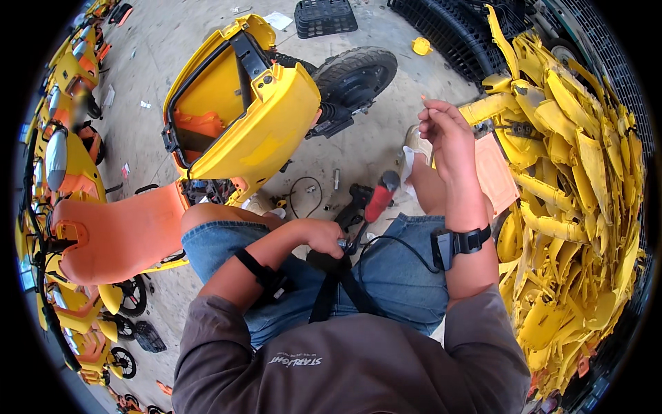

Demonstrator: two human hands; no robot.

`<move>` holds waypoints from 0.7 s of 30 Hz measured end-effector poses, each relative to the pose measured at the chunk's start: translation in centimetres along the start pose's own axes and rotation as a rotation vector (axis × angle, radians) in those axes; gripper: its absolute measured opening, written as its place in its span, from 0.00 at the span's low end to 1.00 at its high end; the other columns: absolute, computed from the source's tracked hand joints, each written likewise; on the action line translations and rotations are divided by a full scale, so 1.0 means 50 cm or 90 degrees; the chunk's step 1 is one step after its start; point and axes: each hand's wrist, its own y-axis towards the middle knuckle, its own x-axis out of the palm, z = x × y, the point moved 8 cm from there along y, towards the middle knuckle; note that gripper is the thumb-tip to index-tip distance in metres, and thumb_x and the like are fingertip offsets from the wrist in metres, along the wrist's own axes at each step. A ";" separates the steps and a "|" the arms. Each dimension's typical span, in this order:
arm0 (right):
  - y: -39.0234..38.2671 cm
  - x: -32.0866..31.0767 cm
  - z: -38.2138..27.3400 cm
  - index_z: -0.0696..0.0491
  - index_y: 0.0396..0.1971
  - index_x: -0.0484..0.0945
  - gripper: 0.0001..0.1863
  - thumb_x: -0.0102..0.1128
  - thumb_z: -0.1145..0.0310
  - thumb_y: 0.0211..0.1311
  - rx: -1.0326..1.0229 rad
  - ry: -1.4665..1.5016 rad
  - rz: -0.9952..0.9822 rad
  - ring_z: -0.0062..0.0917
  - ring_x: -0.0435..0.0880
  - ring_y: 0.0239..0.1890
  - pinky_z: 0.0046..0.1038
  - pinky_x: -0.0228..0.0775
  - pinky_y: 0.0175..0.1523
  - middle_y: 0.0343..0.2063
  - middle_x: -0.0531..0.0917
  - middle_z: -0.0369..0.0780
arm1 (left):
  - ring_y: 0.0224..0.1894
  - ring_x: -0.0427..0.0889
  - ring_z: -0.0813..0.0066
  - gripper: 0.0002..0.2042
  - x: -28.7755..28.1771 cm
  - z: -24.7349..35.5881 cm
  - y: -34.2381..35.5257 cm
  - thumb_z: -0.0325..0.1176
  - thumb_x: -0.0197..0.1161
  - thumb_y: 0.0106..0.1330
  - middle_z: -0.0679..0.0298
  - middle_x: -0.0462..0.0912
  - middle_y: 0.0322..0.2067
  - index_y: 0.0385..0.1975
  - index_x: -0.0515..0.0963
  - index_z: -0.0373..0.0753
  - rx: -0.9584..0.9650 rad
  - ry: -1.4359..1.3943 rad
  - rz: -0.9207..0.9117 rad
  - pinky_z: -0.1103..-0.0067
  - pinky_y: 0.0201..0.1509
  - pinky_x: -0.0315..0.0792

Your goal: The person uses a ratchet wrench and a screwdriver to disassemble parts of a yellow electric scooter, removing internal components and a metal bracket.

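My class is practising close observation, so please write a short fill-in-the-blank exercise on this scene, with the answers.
1. The raised hand is the person's ____ one.
2. The tool beside the lowered hand is black and ____.
3. The denim shorts are coloured ____.
4. The heap of panels on the picture's right is mostly ____.

Missing words: right; red; blue; yellow.

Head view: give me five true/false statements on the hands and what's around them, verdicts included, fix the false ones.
1. The red tool is nearer the left hand than the right hand. True.
2. The right hand grips that tool. False: it is raised apart from it.
3. The pile of yellow panels is on the person's right. True.
4. Both hands wear gloves. False: both are bare.
5. The orange seat is on the person's left. True.
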 end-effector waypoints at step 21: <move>-0.026 -0.036 0.006 0.56 0.46 0.82 0.09 0.56 0.73 0.71 -0.003 -0.013 0.007 0.19 0.81 0.31 0.22 0.73 0.39 0.33 0.86 0.37 | 0.13 0.61 0.85 0.11 0.048 -0.019 0.035 0.41 0.66 0.58 0.74 0.67 0.15 0.20 0.73 0.44 -0.160 -0.344 -0.151 0.80 0.15 0.52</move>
